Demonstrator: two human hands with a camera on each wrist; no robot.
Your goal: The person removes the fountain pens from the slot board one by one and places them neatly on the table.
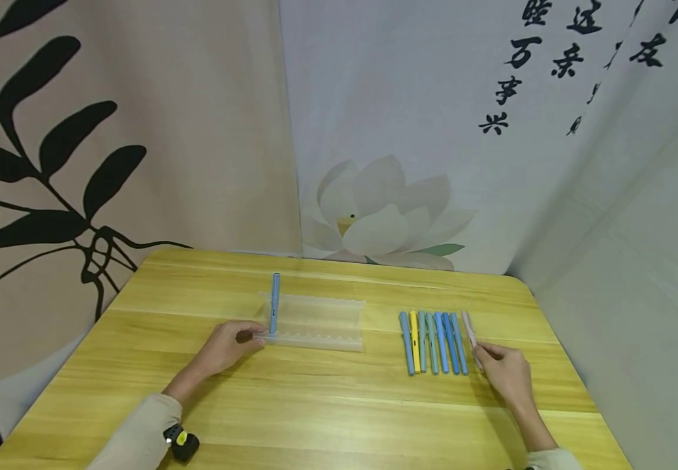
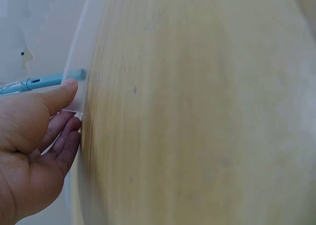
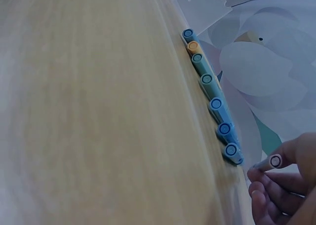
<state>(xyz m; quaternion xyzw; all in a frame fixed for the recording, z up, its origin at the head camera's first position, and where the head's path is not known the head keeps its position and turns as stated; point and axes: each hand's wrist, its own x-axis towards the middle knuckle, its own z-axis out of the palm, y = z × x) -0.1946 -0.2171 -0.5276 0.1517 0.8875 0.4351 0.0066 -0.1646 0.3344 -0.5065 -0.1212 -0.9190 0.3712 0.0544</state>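
Note:
A clear plastic pen rack (image 1: pixel 321 320) with notched edges stands at the middle left of the table. One blue pen (image 1: pixel 274 303) lies across its left end, cap end beyond the back edge. My left hand (image 1: pixel 230 346) pinches the rack's front left corner, thumb on the front strip (image 2: pixel 86 42) beside the pen's end in the left wrist view. To the right, my right hand (image 1: pixel 509 375) pinches the lower end of a pale whitish pen (image 1: pixel 468 329) between thumb and fingertips. This pen is just right of a row of several pens, its end (image 3: pixel 275 160) facing the right wrist camera.
The row beside my right hand has blue pens (image 1: pixel 454 343), greenish pens (image 1: pixel 431 343) and one yellow pen (image 1: pixel 415 343), side by side on the wooden table (image 1: pixel 327 405). Behind the table's back edge hangs a printed curtain (image 1: pixel 386 130).

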